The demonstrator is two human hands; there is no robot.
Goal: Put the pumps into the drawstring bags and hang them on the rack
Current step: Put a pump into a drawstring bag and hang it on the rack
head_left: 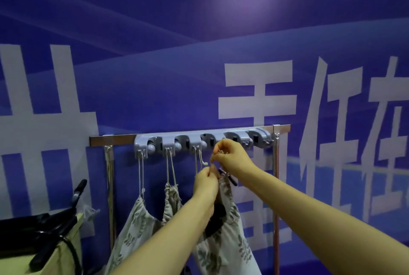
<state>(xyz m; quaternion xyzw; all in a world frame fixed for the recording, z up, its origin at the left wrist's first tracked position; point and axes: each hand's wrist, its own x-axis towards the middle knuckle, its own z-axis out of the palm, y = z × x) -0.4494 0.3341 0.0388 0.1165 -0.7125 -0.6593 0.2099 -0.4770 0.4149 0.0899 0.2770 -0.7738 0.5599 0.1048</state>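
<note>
The blue banner (199,31) carries large white Chinese characters, including 任.

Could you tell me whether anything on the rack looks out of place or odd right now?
Only the bag held by both hands: its mouth gapes and a black pump pokes out, unlike the cinched bag hanging at the far left.

A metal rail (99,140) runs across a blue wall, held up by two thin posts. On it sits a long gray rack (202,141) with a row of hooks. Three leafy cloth bags hang from it by their strings: the left bag (135,221), the middle bag (171,197) and the right bag (223,250) (partly hidden behind an arm).
</note>
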